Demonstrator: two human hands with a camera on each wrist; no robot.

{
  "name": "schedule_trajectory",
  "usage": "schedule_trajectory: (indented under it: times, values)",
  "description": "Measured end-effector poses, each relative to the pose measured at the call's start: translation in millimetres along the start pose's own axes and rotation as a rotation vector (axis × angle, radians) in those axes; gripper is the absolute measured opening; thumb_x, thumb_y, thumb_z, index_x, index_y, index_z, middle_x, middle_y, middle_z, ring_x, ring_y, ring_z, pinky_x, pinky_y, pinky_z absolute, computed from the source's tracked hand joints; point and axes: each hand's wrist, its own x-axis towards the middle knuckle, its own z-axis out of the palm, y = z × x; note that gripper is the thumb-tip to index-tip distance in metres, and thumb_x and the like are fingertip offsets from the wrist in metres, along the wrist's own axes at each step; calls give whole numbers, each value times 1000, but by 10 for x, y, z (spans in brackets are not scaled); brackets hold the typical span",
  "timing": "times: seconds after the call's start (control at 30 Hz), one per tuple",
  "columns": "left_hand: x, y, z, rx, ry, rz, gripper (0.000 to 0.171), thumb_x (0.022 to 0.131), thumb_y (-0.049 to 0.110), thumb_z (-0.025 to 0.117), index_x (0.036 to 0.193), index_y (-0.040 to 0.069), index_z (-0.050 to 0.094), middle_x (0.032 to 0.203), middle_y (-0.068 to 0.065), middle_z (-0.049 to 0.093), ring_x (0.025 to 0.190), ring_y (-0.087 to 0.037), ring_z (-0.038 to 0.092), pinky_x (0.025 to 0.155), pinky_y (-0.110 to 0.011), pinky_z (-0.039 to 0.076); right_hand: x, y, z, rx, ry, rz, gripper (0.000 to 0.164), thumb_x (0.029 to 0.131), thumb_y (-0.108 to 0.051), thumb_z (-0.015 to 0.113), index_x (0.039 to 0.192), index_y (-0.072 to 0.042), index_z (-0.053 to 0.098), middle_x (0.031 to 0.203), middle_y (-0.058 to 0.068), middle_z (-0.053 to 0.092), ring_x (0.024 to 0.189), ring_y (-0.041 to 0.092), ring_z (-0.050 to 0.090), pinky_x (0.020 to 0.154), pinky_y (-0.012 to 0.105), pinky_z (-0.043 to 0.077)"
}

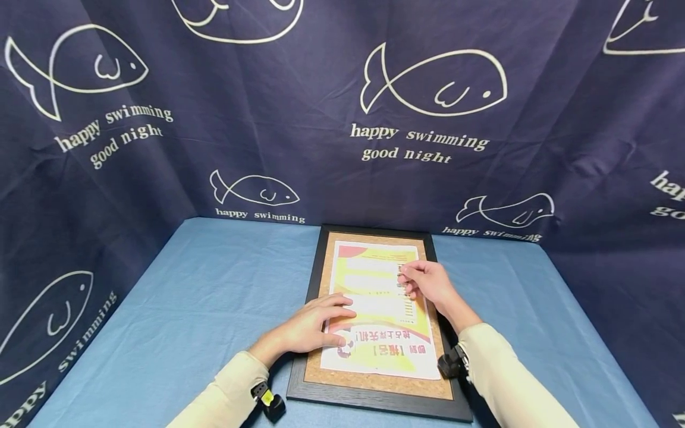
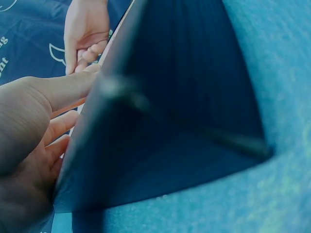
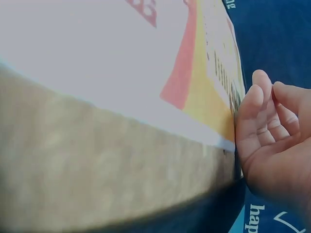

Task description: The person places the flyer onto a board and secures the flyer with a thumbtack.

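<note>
A sheet of paper with yellow and pink print and Chinese lettering lies on a cork board in a black frame. My left hand spreads its nearly straight fingers across the sheet's left side. Over the right edge of the sheet is my right hand, with its thumb and forefinger brought together and the other fingers curled. In the right wrist view, the right hand stands beside the printed sheet; whether anything small is between its fingertips cannot be made out.
The board lies on a blue cloth covering the table. Behind and at the sides hangs a dark blue curtain with white fish drawings. Each wrist carries a small black camera, one on the left, another on the right.
</note>
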Motion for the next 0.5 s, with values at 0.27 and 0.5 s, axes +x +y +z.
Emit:
schedule_trajectory:
  times: [0.27, 0.5]
  values:
    - [6, -14, -2, 0, -5, -3, 50, 90, 34, 76, 136, 18, 64, 150, 3, 47, 146, -23, 32, 114, -54, 27, 128, -71, 102, 21, -11, 43, 31, 103, -15, 59, 122, 9, 61, 80, 6, 70, 57, 10, 56, 51, 23, 51]
    - [4, -10, 0, -9, -10, -4, 50, 90, 34, 76, 136, 17, 64, 150, 2, 46, 146, -23, 31, 115, -54, 26, 234, -124, 171, 32, 9, 72, 31, 103, -16, 59, 122, 8, 61, 79, 7, 70, 57, 10, 56, 51, 23, 51]
